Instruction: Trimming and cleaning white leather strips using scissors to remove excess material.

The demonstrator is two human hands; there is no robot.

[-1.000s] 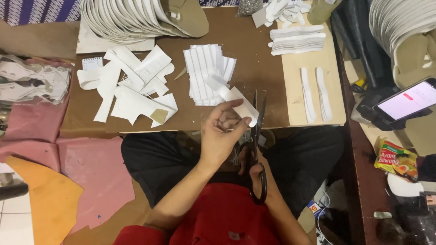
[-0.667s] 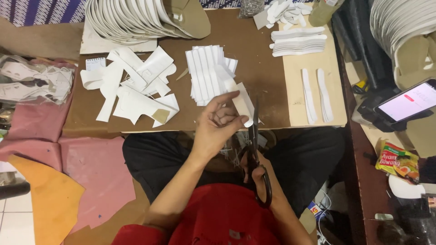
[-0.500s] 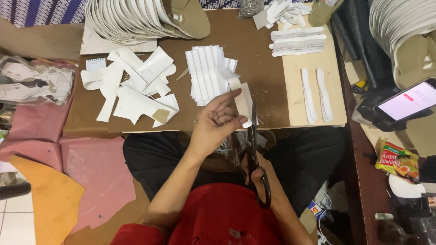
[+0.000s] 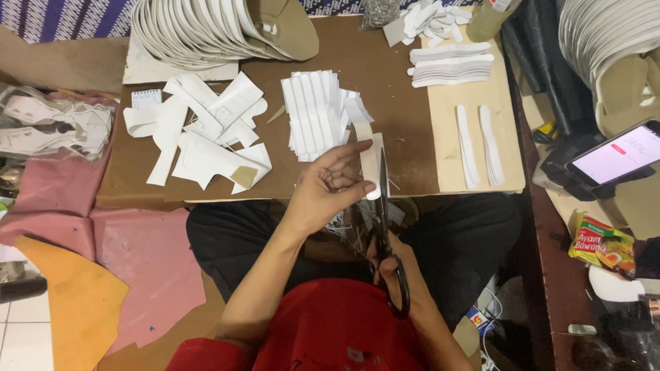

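Head view: we are holding a white strip (image 4: 367,148) in our left hand (image 4: 323,189), with the fingers curled loosely and the index finger extended along the strip's near left edge; the thumb side is hidden, so we cannot tell exactly how the pinch is formed. The strip is hanging over the near edge of the brown work board (image 4: 399,117), above our lap.

We are gripping black scissors (image 4: 385,233) in our right hand (image 4: 399,275), with the fingers closed through the handle loops. The blades are pointing away from us and are lying along the strip's right edge, nearly closed; we cannot tell whether they are cutting into the material.

On the board, just beyond the left hand, a stack of cut white strips (image 4: 313,113) is lying. To its left, irregular white offcuts (image 4: 199,134) are lying scattered. At the far left, a fanned pile of white sole-shaped pieces (image 4: 206,31) is resting. On the right, a pale board (image 4: 474,137) is carrying two narrow white strips (image 4: 480,145) and a stack of shaped pieces (image 4: 450,65).

Pink sheet material (image 4: 137,268) and an orange sheet (image 4: 62,309) are lying at the near left. A phone (image 4: 615,158) with a lit screen is resting at the right.
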